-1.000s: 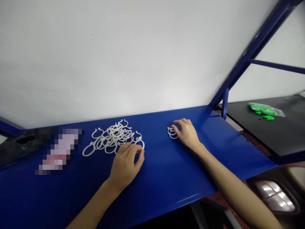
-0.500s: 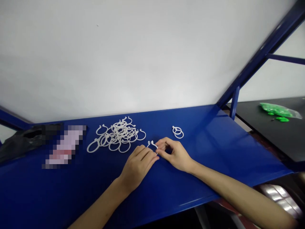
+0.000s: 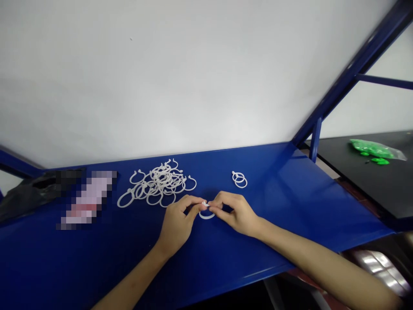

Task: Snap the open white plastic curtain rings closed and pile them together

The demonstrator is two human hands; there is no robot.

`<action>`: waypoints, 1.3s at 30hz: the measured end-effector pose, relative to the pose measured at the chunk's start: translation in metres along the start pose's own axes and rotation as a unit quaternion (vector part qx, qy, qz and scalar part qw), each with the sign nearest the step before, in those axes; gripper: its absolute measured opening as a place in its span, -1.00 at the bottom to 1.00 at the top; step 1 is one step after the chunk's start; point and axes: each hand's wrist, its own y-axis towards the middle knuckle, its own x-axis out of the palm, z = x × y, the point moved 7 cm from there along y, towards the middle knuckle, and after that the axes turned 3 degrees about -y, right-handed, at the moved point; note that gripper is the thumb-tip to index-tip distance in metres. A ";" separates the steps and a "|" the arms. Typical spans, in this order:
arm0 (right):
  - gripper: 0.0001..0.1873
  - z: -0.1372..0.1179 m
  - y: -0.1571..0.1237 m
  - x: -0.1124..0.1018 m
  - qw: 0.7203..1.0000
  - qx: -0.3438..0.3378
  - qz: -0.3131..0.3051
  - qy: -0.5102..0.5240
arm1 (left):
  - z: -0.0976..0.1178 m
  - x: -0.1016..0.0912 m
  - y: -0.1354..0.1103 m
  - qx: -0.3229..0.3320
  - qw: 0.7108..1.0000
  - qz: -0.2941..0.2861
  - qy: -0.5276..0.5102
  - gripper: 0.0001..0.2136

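Note:
Between my hands is a white plastic ring, its curve hanging toward me and its two ends at the top. My left hand pinches one end with thumb and forefinger. On the other side my right hand pinches the second end; the fingertips nearly meet and partly hide the join. A heap of similar white rings, several with gaps between their ends, lies to the left beyond my left hand. Two white rings overlap on the table behind my right hand.
The blue table backs onto a pale wall. At the left lie a black plastic bag and a blurred-out pinkish item. A blue frame rises at the right, beside a black table with a bag of green pieces.
Both hands have shifted to the ring's two ends. The ring has turned so its ends are together between my fingertips and its curve faces me.

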 end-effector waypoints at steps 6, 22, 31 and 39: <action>-0.84 -0.011 -0.005 0.005 0.995 -0.080 -0.044 -0.049 | 0.001 0.002 -0.005 0.030 1.000 0.008 0.002 -0.88; -0.84 0.047 0.019 -0.074 0.959 0.072 0.145 -0.232 | -0.001 -0.004 0.012 0.198 0.916 0.051 0.345 -0.73; -0.76 0.114 0.014 -0.104 0.922 0.284 0.105 -0.243 | 0.002 0.003 0.008 0.241 0.903 0.006 0.356 -0.88; -0.80 0.065 0.018 -0.094 0.930 0.139 0.154 -0.302 | 0.027 -0.001 0.000 0.307 0.915 0.020 0.262 -0.91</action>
